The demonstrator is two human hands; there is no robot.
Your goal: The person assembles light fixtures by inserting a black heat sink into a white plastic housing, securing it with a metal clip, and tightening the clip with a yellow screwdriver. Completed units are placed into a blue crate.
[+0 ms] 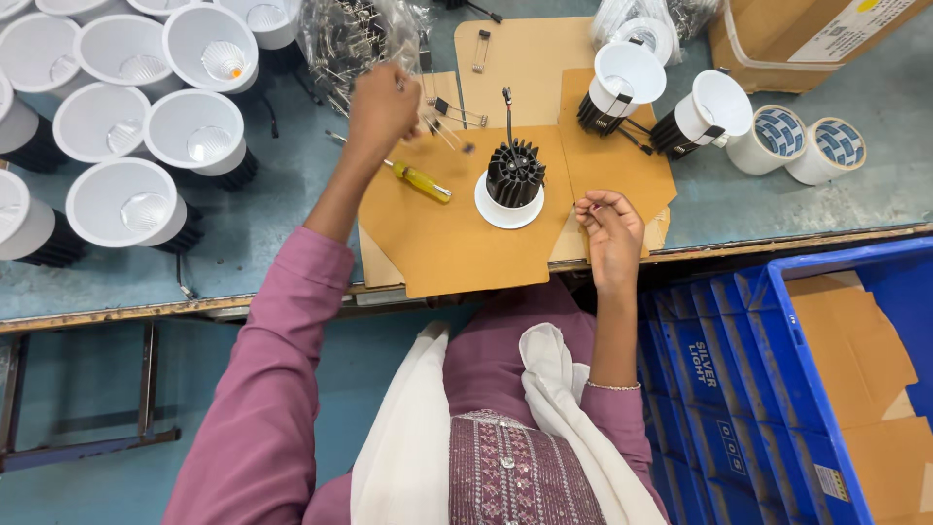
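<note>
A downlight (511, 181) stands face down on brown cardboard (457, 233), white rim below, black finned heat sink on top with a wire sticking up. My left hand (381, 107) is stretched out to the far left of it, fingers closed on thin wire spring clips (442, 124) beside a clear bag of clips (355, 34). My right hand (610, 226) rests at the cardboard's right edge, fingers curled on something small that I cannot make out. A yellow-handled screwdriver (420, 181) lies between my left hand and the downlight.
Several white downlights (126, 117) stand grouped at the left of the bench. Two more downlights (671, 102) and two tape rolls (807, 146) lie at the right. A cardboard box (807, 34) sits far right. Blue plastic crates (777, 389) stand beside me below the bench edge.
</note>
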